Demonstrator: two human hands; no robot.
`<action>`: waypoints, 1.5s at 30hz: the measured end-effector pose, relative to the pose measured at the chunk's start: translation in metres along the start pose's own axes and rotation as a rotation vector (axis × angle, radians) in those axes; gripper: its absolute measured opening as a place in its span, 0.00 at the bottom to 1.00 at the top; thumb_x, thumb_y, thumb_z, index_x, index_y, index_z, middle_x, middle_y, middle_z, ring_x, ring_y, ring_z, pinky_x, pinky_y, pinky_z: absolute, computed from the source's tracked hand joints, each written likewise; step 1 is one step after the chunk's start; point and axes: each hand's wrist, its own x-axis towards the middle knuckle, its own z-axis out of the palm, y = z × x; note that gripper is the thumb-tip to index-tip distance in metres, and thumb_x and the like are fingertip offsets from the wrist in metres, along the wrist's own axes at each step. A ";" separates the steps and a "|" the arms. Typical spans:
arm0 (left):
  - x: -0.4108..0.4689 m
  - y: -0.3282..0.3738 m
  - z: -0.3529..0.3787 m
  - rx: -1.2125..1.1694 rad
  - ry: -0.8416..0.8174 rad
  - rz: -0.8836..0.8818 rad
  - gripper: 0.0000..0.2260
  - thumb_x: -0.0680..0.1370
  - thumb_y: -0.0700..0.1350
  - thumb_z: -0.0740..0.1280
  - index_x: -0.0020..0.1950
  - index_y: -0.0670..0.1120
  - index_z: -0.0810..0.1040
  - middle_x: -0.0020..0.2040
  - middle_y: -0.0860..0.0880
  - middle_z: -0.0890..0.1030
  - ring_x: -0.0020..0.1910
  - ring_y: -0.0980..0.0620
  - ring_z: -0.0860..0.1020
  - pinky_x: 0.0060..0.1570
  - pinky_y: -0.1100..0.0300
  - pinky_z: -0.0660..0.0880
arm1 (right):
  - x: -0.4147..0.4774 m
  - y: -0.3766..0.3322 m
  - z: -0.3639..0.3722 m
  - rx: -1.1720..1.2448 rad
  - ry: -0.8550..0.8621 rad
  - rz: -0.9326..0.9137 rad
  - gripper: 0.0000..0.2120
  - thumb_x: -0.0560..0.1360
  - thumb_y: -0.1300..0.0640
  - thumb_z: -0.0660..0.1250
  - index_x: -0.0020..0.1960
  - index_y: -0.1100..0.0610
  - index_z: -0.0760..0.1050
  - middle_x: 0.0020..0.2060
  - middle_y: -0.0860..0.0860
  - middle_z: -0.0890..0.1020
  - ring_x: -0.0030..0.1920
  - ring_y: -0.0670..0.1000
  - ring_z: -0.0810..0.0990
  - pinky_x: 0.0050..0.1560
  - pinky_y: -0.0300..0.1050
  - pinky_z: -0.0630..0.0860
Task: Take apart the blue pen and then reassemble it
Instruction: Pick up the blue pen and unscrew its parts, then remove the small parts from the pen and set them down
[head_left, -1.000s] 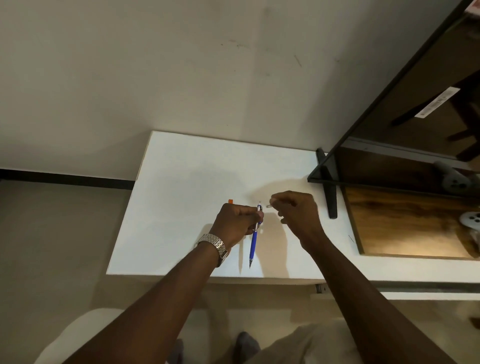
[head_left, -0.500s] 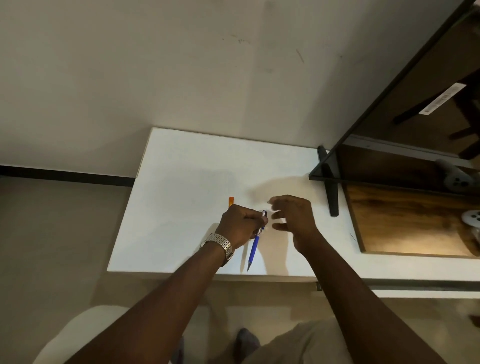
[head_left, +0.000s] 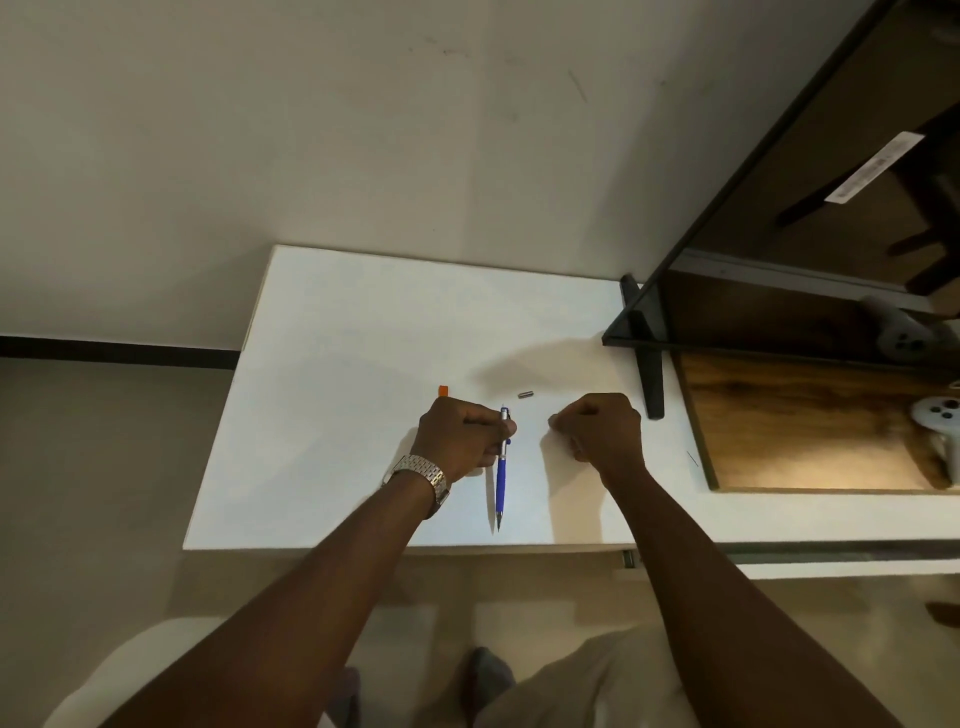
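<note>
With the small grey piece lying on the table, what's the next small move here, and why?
Probably the right hand reaches back to the blue pen to pull the next part off: the left hand grips its upper end, and only one small grey piece is off.

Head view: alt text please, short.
A person's left hand holds a blue pen upright over a white table, tip down. The right hand rests closed beside it, and a small grey pen part lies on the table just beyond.

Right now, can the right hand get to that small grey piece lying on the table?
Probably yes: the small grey piece lies bare on the white table, just ahead-left of the right hand, nothing between.
</note>
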 end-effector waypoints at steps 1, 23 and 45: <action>0.001 0.000 0.001 -0.001 -0.003 -0.009 0.05 0.73 0.43 0.77 0.45 0.42 0.88 0.37 0.40 0.84 0.33 0.46 0.78 0.39 0.58 0.79 | -0.001 0.000 -0.001 0.009 0.001 -0.010 0.05 0.70 0.60 0.79 0.38 0.60 0.86 0.35 0.58 0.87 0.36 0.62 0.85 0.43 0.61 0.86; 0.018 0.014 -0.018 0.043 0.196 0.097 0.06 0.69 0.41 0.78 0.46 0.44 0.88 0.37 0.43 0.87 0.30 0.50 0.83 0.37 0.52 0.83 | -0.027 -0.007 0.039 0.152 -0.230 -0.011 0.05 0.63 0.64 0.82 0.36 0.60 0.88 0.33 0.61 0.87 0.29 0.56 0.85 0.37 0.53 0.87; 0.023 0.017 -0.046 0.724 0.295 0.110 0.07 0.68 0.46 0.75 0.42 0.43 0.85 0.44 0.45 0.86 0.47 0.44 0.83 0.45 0.54 0.81 | -0.036 -0.027 0.033 0.183 -0.134 -0.102 0.04 0.73 0.60 0.77 0.43 0.62 0.87 0.37 0.57 0.88 0.34 0.56 0.87 0.38 0.47 0.86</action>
